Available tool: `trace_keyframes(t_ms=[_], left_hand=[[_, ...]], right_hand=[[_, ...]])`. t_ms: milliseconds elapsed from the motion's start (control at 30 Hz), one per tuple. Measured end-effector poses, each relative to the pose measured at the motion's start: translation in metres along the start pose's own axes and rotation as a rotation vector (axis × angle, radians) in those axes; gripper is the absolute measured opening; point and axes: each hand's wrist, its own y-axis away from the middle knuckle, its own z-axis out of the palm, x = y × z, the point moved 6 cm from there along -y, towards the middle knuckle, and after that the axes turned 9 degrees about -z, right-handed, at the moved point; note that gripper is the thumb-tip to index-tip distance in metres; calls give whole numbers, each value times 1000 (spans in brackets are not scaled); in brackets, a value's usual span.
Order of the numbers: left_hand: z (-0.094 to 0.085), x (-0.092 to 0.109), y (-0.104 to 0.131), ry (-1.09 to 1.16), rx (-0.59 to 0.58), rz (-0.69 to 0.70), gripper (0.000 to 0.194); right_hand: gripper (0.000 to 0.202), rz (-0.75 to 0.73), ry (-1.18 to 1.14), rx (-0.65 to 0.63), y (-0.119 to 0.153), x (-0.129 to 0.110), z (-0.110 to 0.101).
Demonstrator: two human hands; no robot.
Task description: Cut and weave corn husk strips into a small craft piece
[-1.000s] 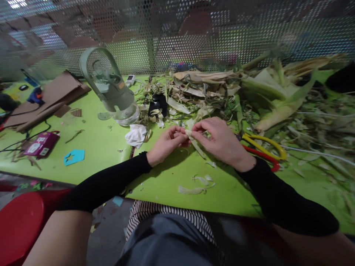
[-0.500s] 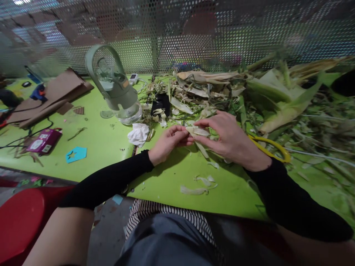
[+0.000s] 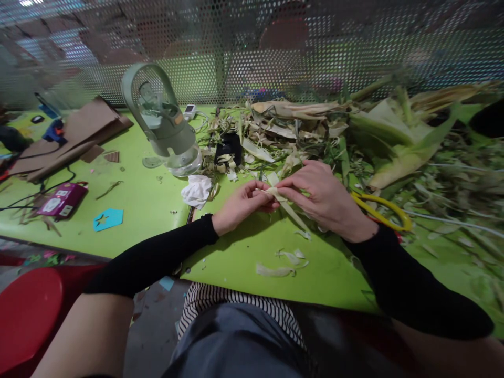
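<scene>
left hand (image 3: 241, 203): i see it pinching a pale husk strip (image 3: 292, 215)
right hand (image 3: 326, 202): pinching it too (close beside, on my feed)
tissue (image 3: 196, 191): near the bottle (image 3: 175, 135)

Husk scraps (image 3: 258, 150) and scissors (image 3: 405, 218) suggest a workshop.

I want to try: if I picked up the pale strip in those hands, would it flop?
Probably floppy: the pale strip looks thin and ribbon-like. Likely very light too, since it's so narrow. It might tear if tugged, being that thin.
</scene>
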Motion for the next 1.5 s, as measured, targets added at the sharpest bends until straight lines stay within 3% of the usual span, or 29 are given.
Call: trace_keyframes(t_ms=[200,400,567,767,967,1400,1500], left_hand=[[-5,4,0,-10,55,75,20],[0,8,4,-243,22,124,28],[-1,12,4,-279,47,190,28],[0,11,6,-287,38,183,26],[3,14,9,-276,48,195,16],[4,15,11,-290,52,165,18],[5,16,10,-227,35,184,13]], right_hand=[[33,68,1,58,2,5,-5],[26,29,-47,10,0,-1,-2],[32,88,-31,80,2,6,-6],[25,58,-117,35,-1,1,-5],[26,101,-115,123,0,4,-14],[30,74,-195,57,-1,-2,-5],[35,182,-164,212,2,1,-15]])
